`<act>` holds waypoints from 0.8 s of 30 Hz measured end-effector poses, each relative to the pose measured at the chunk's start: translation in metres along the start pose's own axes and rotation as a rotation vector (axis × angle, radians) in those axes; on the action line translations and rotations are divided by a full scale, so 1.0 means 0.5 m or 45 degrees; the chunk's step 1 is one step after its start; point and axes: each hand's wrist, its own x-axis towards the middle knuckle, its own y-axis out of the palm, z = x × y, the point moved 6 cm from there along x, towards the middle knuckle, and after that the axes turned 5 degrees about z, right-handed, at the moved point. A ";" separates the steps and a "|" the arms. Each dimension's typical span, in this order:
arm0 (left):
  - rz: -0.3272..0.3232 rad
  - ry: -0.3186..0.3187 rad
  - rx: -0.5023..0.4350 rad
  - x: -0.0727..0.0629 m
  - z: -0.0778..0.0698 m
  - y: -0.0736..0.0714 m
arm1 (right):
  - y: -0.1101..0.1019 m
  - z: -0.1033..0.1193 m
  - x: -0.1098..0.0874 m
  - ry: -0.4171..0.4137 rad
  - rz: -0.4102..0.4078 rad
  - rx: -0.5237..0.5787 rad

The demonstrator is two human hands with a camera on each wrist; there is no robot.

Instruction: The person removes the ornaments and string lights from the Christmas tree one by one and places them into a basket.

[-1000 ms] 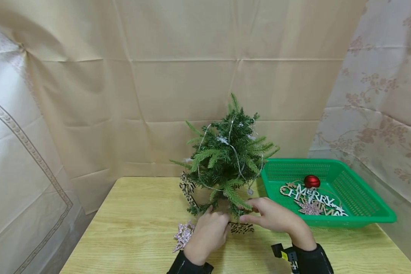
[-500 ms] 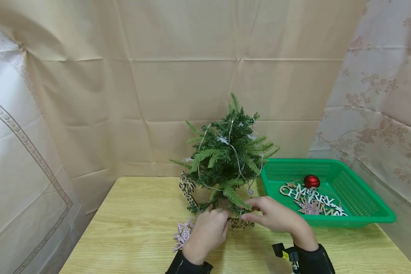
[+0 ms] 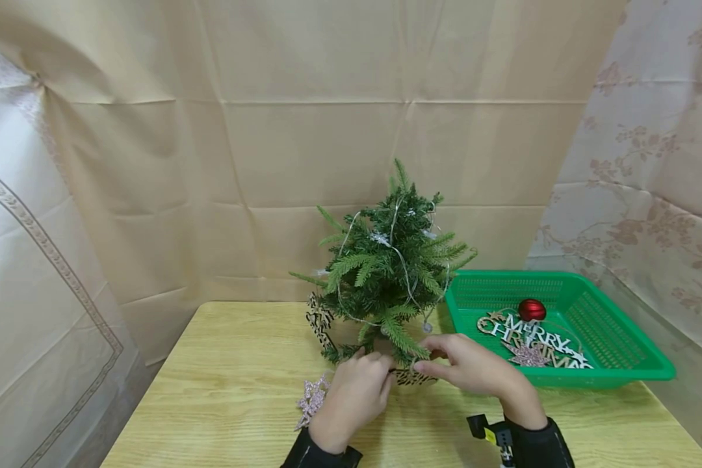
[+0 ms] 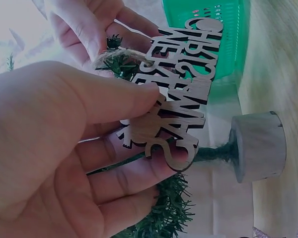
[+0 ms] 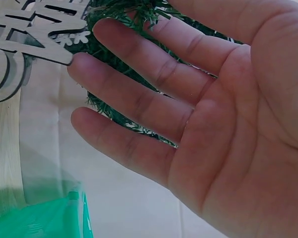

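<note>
My left hand (image 3: 357, 393) pinches a wooden "Merry Christmas" ornament (image 4: 188, 94) by one end, thumb on its face and fingers behind. The ornament's twine loop (image 4: 120, 52) lies around a low front branch tip of the small artificial Christmas tree (image 3: 386, 279). On the other side of that branch, my right hand (image 3: 470, 367) pinches the loop between thumb and forefinger; its other fingers (image 5: 134, 106) stretch out loosely below. Part of the ornament (image 3: 412, 377) shows between both hands in the head view. A string of lights (image 3: 406, 270) winds around the tree.
A green basket (image 3: 626, 374) at right holds a red ball (image 3: 532, 309), another lettered ornament (image 3: 538, 335) and a glittery pink star (image 3: 526, 354). A glittery snowflake (image 3: 312, 396) lies left of my left hand. A dark-edged wooden ornament (image 3: 320, 318) hangs at the tree's left.
The ornament has risen slightly and shifted right toward the branch tip. My right hand has moved a little up and right with the loop; my left hand has barely moved.
</note>
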 end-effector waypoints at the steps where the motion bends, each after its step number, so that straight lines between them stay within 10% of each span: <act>1: -0.008 0.001 0.000 0.000 0.000 -0.001 | 0.000 0.000 0.000 0.002 -0.001 0.002; 24: -0.109 0.034 -0.070 -0.002 0.000 -0.015 | -0.012 -0.004 0.000 -0.056 -0.071 -0.045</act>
